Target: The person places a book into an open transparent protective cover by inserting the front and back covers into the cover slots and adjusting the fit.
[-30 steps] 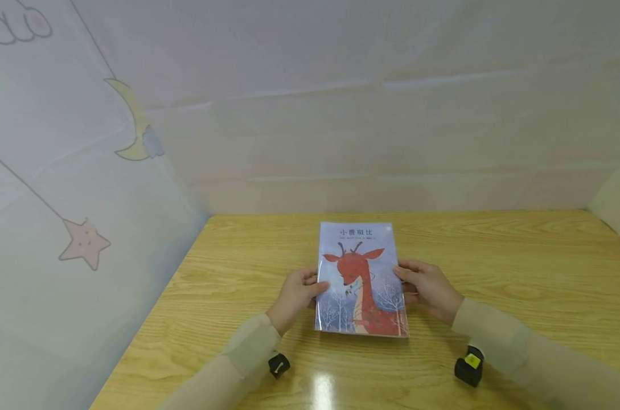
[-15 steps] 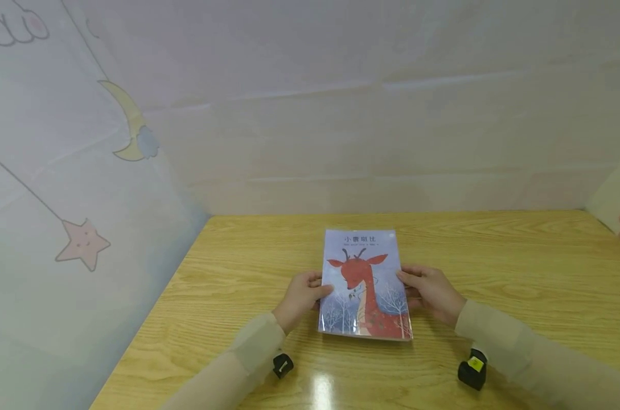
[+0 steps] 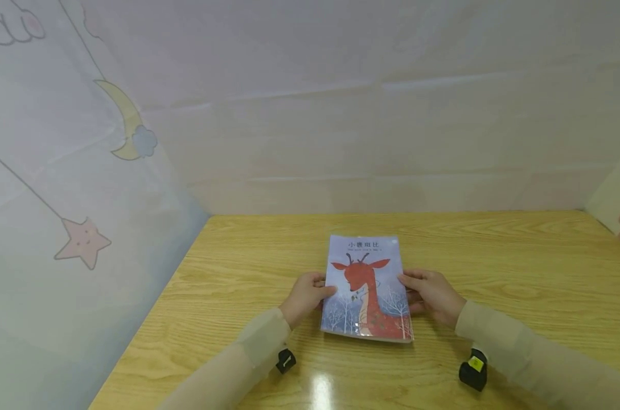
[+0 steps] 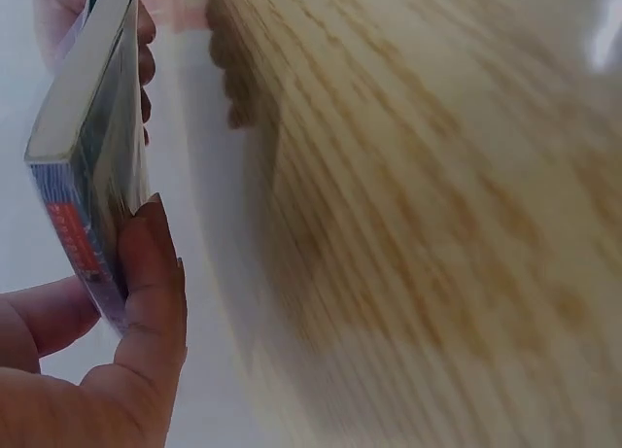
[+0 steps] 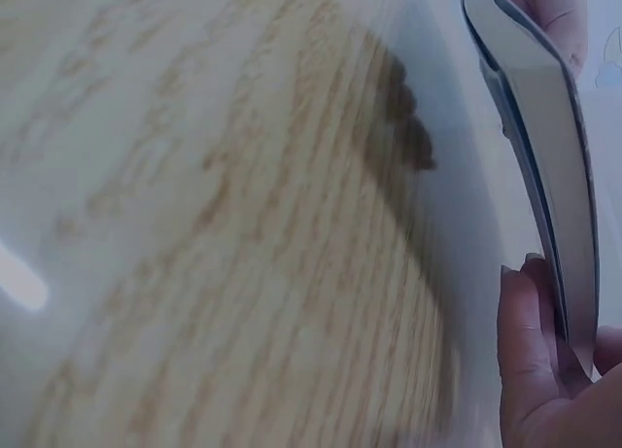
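A paperback book (image 3: 363,290) with a red deer on a blue-violet cover is held above the wooden table, front cover up. My left hand (image 3: 304,296) grips its left edge, thumb on the cover and fingers underneath. At the opposite edge my right hand (image 3: 432,293) pinches it the same way. The left wrist view shows the book's spine (image 4: 73,224) between thumb and curled fingers (image 4: 151,283). In the right wrist view the page block (image 5: 554,147) faces the camera, with fingertips behind the back cover. Both wrist views show the book apart from the tabletop.
The wooden table (image 3: 228,273) reaches back to a pale fabric wall (image 3: 381,142). On the left, another hanging (image 3: 38,319) carries a printed moon (image 3: 125,119) and a pink star (image 3: 83,244). Black wrist cameras (image 3: 473,370) sit under the sleeves.
Both hands have carried the book slightly to the right and toward me. The grip on both edges stays the same.
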Available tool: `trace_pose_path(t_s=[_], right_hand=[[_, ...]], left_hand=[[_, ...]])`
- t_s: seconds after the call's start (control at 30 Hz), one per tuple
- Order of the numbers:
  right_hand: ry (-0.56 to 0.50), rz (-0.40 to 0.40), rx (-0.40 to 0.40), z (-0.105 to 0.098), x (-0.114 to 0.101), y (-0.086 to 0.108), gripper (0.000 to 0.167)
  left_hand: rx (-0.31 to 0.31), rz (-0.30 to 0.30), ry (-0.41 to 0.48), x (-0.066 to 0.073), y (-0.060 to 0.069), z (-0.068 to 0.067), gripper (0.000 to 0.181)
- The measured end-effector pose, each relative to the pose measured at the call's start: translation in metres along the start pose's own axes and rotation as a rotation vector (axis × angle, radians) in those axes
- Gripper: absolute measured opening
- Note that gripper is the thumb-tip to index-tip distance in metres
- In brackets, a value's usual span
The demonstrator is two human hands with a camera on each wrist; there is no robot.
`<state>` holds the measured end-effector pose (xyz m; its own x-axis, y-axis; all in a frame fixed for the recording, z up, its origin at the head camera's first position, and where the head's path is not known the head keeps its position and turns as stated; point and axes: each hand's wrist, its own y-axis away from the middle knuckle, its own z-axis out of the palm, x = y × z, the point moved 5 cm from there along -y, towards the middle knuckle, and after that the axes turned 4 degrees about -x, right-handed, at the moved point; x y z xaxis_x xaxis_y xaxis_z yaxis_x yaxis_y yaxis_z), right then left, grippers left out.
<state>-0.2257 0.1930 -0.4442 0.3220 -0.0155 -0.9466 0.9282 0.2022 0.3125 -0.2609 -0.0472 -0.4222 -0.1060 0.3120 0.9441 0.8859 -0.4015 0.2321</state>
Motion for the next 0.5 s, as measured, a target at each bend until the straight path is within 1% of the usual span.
trace_pose_path(t_s=[0.03, 0.2, 0.5], right_hand=[[0.001, 0.008, 0.004, -0.001, 0.001, 0.0, 0.057], [0.02, 0.033, 0.017, -0.006, 0.004, 0.0, 0.059], [0.085, 0.053, 0.039, -0.01, 0.006, 0.001, 0.055]], left_hand=[[0.0, -0.002, -0.014, 0.0, -0.001, 0.0, 0.034], [0.007, -0.05, -0.056, -0.003, -0.005, 0.004, 0.03], [0.0, -0.074, -0.144, -0.005, -0.012, 0.008, 0.025]])
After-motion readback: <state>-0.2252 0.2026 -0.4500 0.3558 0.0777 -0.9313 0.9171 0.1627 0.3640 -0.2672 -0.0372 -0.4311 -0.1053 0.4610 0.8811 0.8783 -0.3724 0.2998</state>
